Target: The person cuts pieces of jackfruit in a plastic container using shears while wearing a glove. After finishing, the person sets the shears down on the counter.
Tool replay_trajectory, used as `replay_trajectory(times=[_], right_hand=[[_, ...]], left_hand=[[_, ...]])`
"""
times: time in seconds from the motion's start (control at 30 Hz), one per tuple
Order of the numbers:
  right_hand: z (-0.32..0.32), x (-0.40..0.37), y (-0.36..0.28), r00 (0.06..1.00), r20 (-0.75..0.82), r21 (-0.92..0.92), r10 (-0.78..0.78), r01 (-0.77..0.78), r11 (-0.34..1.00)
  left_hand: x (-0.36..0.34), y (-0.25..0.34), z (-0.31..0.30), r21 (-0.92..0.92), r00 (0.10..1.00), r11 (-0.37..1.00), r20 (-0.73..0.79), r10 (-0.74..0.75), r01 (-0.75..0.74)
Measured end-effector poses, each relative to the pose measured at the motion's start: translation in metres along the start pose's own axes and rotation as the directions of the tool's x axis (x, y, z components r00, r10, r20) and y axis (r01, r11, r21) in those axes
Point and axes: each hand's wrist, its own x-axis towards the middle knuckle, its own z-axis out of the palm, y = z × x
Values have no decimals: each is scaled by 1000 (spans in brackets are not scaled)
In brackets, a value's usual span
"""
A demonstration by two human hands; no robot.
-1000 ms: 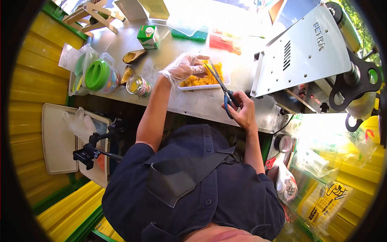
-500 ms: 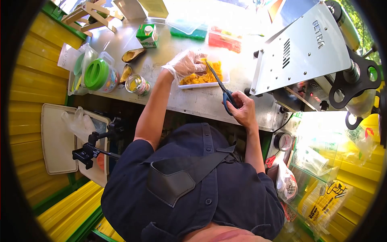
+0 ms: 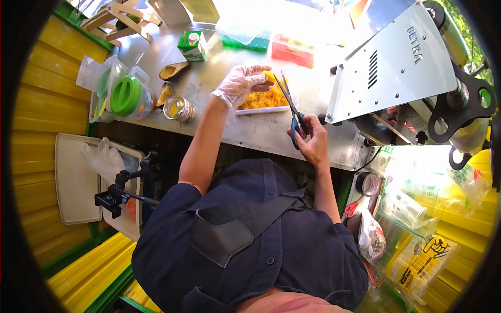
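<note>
In a clear plastic glove, my left hand (image 3: 245,85) pinches a piece of yellow fruit (image 3: 270,76) above the tray. Dark blue-handled scissors (image 3: 294,106) are in my right hand (image 3: 314,140), bare, with thumb and fingers in the loops. Their blades are spread and point up and away, their tips close beside the fruit piece. Below the left hand stands a white tray (image 3: 263,110) filled with small cut yellow-orange fruit pieces (image 3: 266,99).
Left on the metal counter (image 3: 222,128) are an opened can (image 3: 180,108), a green-lidded jar (image 3: 127,97), a green carton (image 3: 192,46) and an avocado-like half shell (image 3: 174,70). Green and red containers (image 3: 292,50) stand behind. A large metal machine (image 3: 391,68) borders the right side.
My left hand has risen out of the tray with a fruit piece in its fingers. The scissors have turned more upright, their blades now spread wider.
</note>
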Motion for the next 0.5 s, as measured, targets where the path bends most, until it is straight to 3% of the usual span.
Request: replay_trajectory(times=[0.07, 0.17, 0.33, 0.5], right_hand=[[4, 1, -5, 998, -45, -65, -49, 46, 997], [7, 4, -12, 991, -93, -147, -100, 86, 985], [10, 8, -4, 984, -113, -219, -138, 111, 969], [9, 7, -4, 990, -93, -156, -109, 94, 983]], left_hand=[[-4, 1, 5, -171, 1000, 985, 25, 12, -8], [-4, -2, 9, -218, 999, 976, 48, 7, 4], [-6, 1, 14, -148, 999, 989, 38, -22, 28], [1, -4, 5, -60, 998, 998, 60, -3, 6]])
